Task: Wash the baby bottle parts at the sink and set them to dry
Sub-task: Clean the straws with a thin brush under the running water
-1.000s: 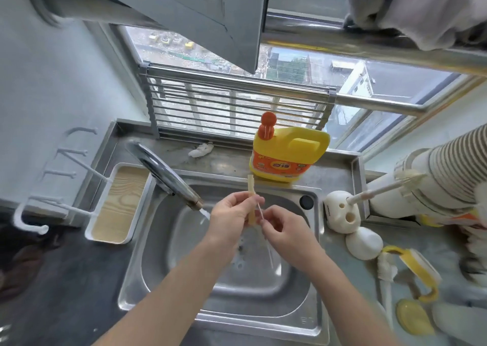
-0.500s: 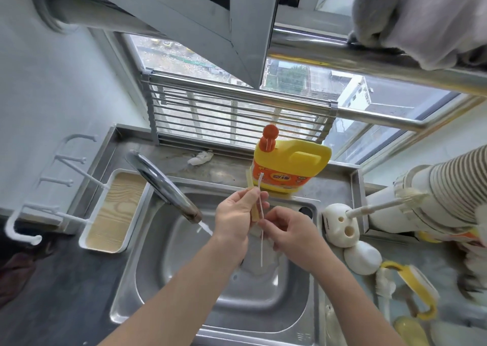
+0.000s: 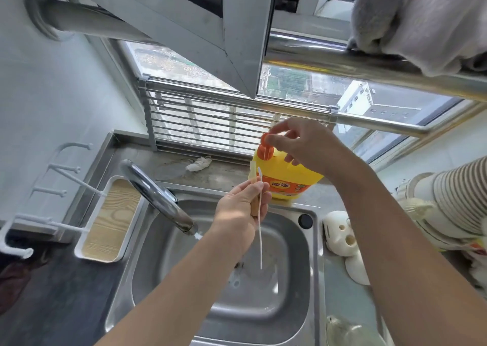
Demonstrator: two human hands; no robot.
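Over the sink [image 3: 163, 279], left hand [image 3: 237, 208] grips a thin white straw [image 3: 260, 240]; right hand [image 3: 303, 145] seemingly pinches the soap pump [image 3: 264, 149].

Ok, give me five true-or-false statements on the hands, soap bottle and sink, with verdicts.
1. The right hand holds the orange pump of the yellow bottle. True.
2. The left hand is empty. False: it grips a thin white rod and a wooden handle.
3. The bottle stands inside the sink. False: it stands on the ledge behind it.
4. The rod hangs down over the sink. True.
5. The tap is right of the left hand. False: it is to its left.
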